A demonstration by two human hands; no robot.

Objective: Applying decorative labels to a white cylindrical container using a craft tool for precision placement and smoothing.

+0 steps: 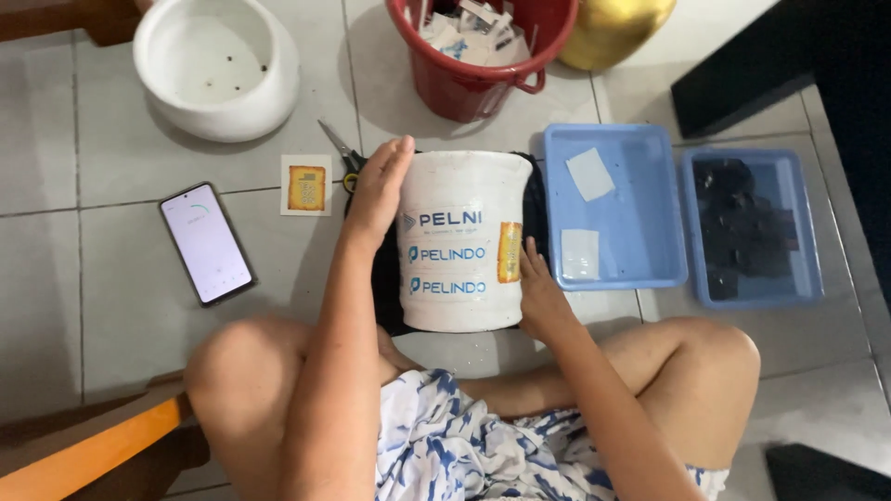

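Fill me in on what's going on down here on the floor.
A person sits cross-legged on the tiled floor with a white pot lying on its side before them. The left hand steadies its upper left edge; the right hand presses near an orange sticker on its side. Two blue trays, a phone and scissors lie around.

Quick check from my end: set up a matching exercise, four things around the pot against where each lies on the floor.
Things:
1 phone
2 red bucket
3 scissors
4 empty white pot

Places:
A top left corner
B just past the left hand
C far left, screen up
D top centre, holding paper scraps

Pairs: 1-C, 2-D, 3-B, 4-A
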